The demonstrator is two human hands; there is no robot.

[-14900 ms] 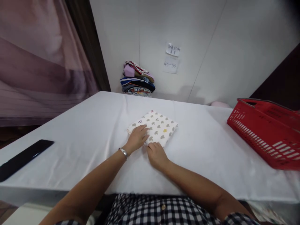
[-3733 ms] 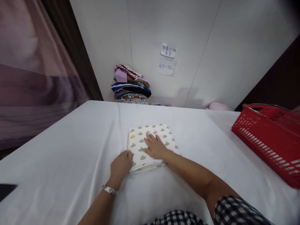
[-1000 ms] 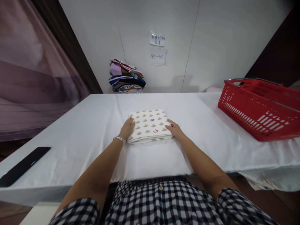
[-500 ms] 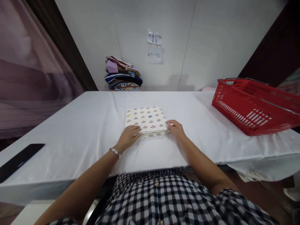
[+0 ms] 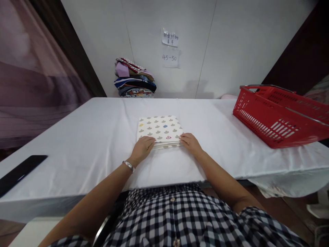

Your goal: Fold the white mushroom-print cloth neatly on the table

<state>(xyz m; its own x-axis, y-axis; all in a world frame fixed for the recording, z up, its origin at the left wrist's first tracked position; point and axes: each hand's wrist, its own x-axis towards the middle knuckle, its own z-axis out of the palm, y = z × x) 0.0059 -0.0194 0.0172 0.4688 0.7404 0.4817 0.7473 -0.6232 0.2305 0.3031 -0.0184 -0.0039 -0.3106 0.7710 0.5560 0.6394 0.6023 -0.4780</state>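
Head view. A folded patterned cloth (image 5: pixel 159 131) lies flat on the white-covered table (image 5: pixel 77 137), directly ahead of the person. The left hand (image 5: pixel 142 149) rests on the cloth's near left corner, fingers curled over the edge; the right hand (image 5: pixel 189 143) meets the near right corner, fingers bent against the layered edge. Neither hand is clamped on the cloth: both press or pinch lightly at its near edge, and whether any layer is actually gripped cannot be told.

Risk, as a judgement: the stacked layers visible at the near edge could slide apart if one hand pulls harder than the other, skewing the fold; dragging may also wrinkle the loose table cover beneath.

Pose: both forearms extend forward and converge slightly, wrists low, palms down; a wristwatch (image 5: pixel 128 165) sits on the left wrist.

Beyond the hands, a stack of folded clothes (image 5: pixel 134 83) stands against the wall; well right of the grip sits a red basket (image 5: pixel 277 116); far left lies a black flat object (image 5: pixel 19 173).
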